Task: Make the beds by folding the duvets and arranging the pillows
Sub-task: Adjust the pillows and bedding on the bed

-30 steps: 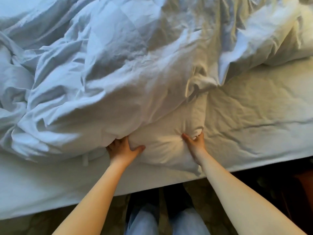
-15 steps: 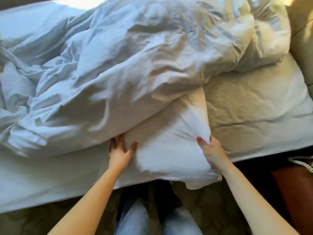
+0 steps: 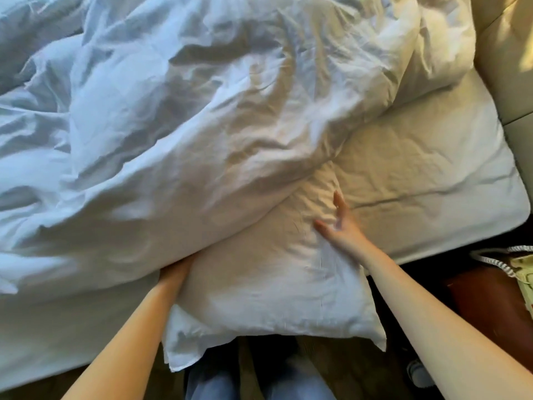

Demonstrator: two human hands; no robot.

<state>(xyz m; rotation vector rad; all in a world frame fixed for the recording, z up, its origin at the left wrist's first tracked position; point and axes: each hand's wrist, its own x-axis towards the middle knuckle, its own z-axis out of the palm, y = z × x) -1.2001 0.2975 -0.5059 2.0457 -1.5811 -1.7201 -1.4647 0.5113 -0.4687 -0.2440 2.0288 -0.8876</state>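
Note:
A white pillow (image 3: 268,287) lies half under the crumpled white duvet (image 3: 178,116), and its near end hangs over the bed's front edge. My left hand (image 3: 176,269) grips the pillow's left side where the duvet covers it, so the fingertips are hidden. Fingers spread, my right hand (image 3: 341,226) rests on the pillow's upper right part. The duvet is heaped across the left and middle of the bed.
The bare fitted sheet (image 3: 427,174) shows on the right of the mattress. A beige padded headboard (image 3: 507,62) stands at the far right. A dark nightstand (image 3: 496,301) with a coiled phone cord (image 3: 490,259) sits at lower right. My legs are below the pillow.
The pillow has slid out from under the duvet towards me and now overhangs the bed edge. My right hand let go of its edge and lies flat on top.

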